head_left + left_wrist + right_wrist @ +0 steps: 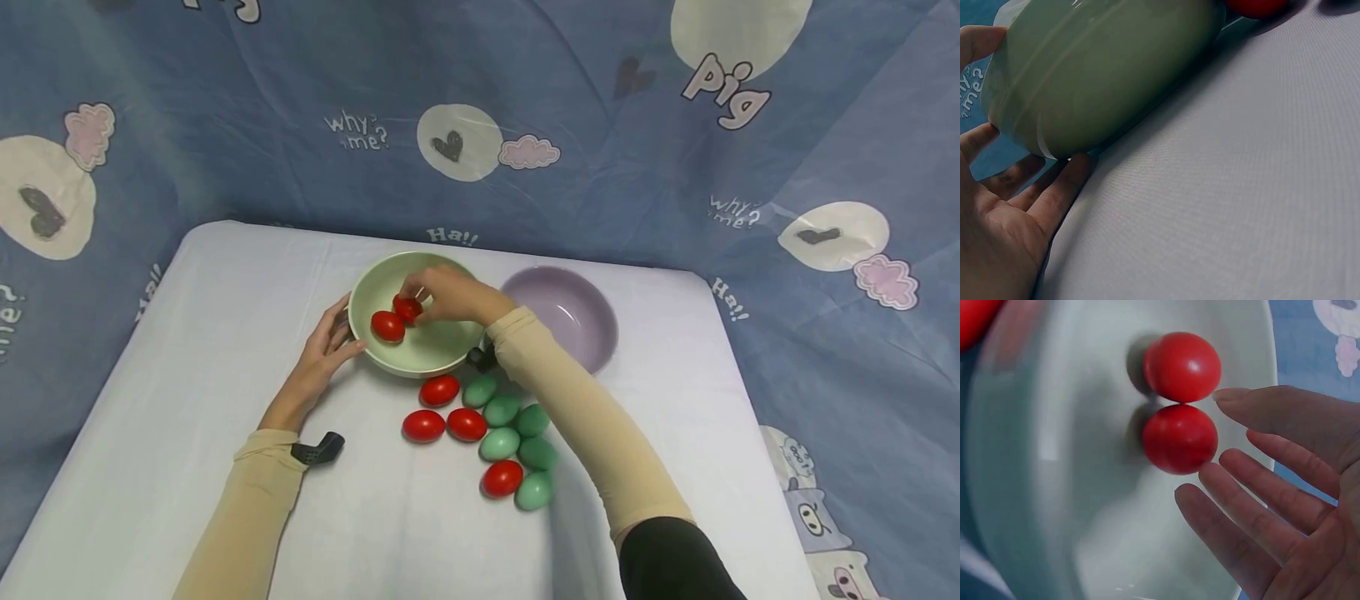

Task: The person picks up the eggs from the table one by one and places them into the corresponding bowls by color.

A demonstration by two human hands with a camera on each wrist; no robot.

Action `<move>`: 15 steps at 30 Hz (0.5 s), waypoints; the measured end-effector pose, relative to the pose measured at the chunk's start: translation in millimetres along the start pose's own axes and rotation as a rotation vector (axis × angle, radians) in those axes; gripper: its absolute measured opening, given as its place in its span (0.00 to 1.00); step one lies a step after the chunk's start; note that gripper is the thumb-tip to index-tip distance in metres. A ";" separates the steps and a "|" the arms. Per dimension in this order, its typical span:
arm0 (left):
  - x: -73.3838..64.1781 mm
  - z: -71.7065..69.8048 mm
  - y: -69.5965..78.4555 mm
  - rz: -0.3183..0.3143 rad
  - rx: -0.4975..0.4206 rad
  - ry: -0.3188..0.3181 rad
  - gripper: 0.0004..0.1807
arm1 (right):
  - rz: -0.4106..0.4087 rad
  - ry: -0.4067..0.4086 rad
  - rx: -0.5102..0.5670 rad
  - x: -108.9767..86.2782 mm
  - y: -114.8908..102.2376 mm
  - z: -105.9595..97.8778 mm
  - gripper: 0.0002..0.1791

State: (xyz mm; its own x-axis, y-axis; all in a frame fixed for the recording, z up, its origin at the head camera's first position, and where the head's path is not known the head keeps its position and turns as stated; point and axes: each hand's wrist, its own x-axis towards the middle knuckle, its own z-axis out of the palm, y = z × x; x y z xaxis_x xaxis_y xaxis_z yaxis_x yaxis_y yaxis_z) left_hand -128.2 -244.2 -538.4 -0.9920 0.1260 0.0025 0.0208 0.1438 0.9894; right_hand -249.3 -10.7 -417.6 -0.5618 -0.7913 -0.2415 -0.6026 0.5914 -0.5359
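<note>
- The right hand [453, 297], fingers loosely spread, gripping nothing, is over the round pale-green bowl [444, 348], fingertips beside two glossy red egg-shaped pieces [387, 327] inside.
- The left hand [311, 367], fingers apart, rests against that bowl's outer side.
- Nearer the person lie four more red pieces [423, 426] and six green egg-shaped pieces [499, 444].
- A round purple bowl [577, 312] stands to the right.

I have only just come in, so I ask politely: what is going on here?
A person is handling egg-shaped pieces at a white table. The right grip, fingers loosely open, is inside the green bowl, close to two red pieces. The left grip rests against the outside of that bowl. Four more red pieces and six visible green pieces lie nearer the person. A purple bowl stands to the right.
</note>
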 end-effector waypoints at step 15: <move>-0.3 -0.5 0.6 0.005 -0.023 -0.008 0.43 | -0.092 -0.034 0.058 -35.7 -12.5 14.6 0.27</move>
State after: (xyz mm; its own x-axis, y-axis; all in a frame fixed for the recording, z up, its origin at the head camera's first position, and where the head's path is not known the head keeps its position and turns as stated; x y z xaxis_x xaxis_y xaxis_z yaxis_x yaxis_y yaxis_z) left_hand -127.9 -244.6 -537.8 -0.9909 0.1344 0.0061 0.0225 0.1206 0.9925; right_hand -213.4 7.9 -414.1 -0.4859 -0.8470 -0.2156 -0.6161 0.5069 -0.6029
